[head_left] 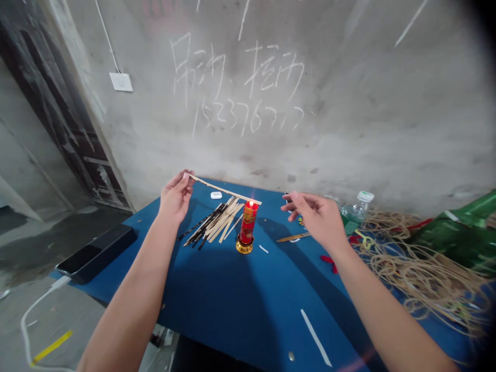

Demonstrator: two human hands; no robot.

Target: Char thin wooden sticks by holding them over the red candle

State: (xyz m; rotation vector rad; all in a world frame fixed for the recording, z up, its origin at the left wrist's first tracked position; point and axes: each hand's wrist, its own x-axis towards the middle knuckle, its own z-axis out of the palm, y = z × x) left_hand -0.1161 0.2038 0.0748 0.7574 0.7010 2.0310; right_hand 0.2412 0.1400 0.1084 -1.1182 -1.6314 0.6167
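Pinched by one end in my left hand (178, 195) is a thin pale wooden strip (222, 189). It slants down to the right, and its far end lies at the flame of a lit red candle (248, 222). The candle stands upright on a gold base (244, 247). My right hand (313, 211) hovers to the candle's right, fingers apart, holding nothing that I can see. Left of the candle, a pile of strips (217, 222) lies on the blue table (217, 294), some pale, some dark.
A dark box-shaped device (96, 253) with a white cable sits at the left edge. On the right are tangled tan cords (418, 279), a clear bottle (354, 214) and a large green bottle (461, 232). A grey wall (329, 144) rises behind the table.
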